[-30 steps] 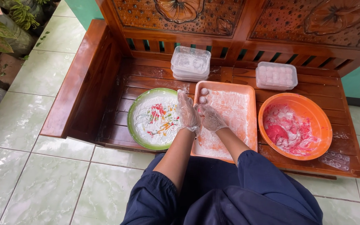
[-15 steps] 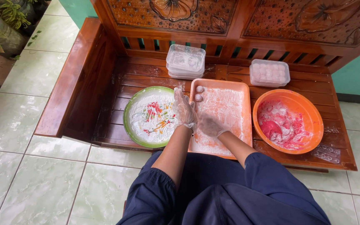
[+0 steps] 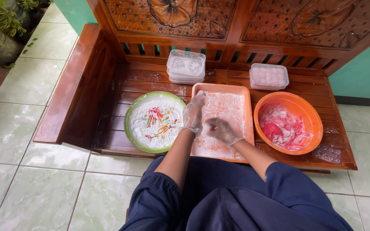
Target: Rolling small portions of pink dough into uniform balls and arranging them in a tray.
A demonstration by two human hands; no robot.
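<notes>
1. Both your gloved hands are over the orange rectangular tray [image 3: 240, 96], which sits in the middle of the wooden bench seat, your tabletop [image 3: 108, 107] here.
2. Your left hand [image 3: 192, 114] hovers over the tray's left rim, fingers loosely curled; whether that grip has hold of anything, I cannot tell.
3. Your right hand [image 3: 222, 129] is low over the floured tray floor, fingertips pinched around a small pink piece of dough [image 3: 213, 128], just right of the left hand.
4. Left of the tray, touching its edge, lies the green-rimmed round plate [image 3: 130, 112], dusted white with red, green and orange streaks.
5. Right of the tray stands the orange round bowl [image 3: 310, 112], with pink and white dough inside.
6. On the far side sit two clear plastic containers: a stack [image 3: 186, 66] behind the tray's left corner and a lidded box [image 3: 269, 76] of pale round pieces behind the bowl.
</notes>
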